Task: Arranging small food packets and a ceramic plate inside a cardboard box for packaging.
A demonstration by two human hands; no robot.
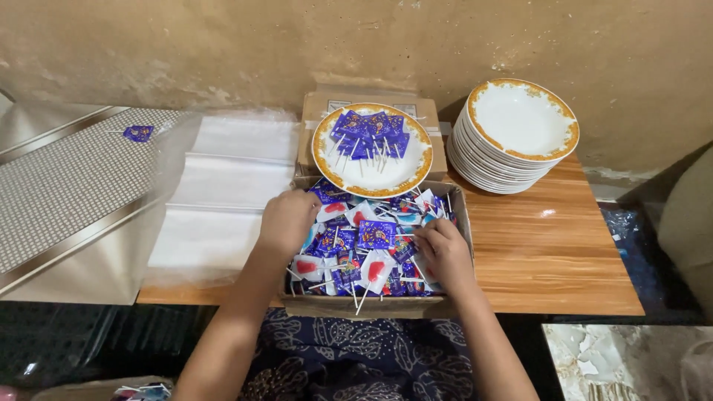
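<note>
While both hands dig palm-down in lollipop box [454, 204] | left hand [286, 220] grip unclear | right hand [443, 252] grip unclear

The brown cardboard box [375, 303] looked matt and a little worn at its edges. Inside it, the small flat lollipops in blue and white wrappers [376, 234] shone like glossy plastic film, on thin pale sticks. The white ceramic plate with a gold-patterned rim [371, 177] was smooth and glazed, as was the stack of matching plates [520, 122]. The orange-brown wooden desk [549, 252] had a sleek, slightly reflective grain finish. The clear plastic bags [223, 200] lay filmy and soft-sheened. The beige wall [223, 52] looked rough and stained.
</note>
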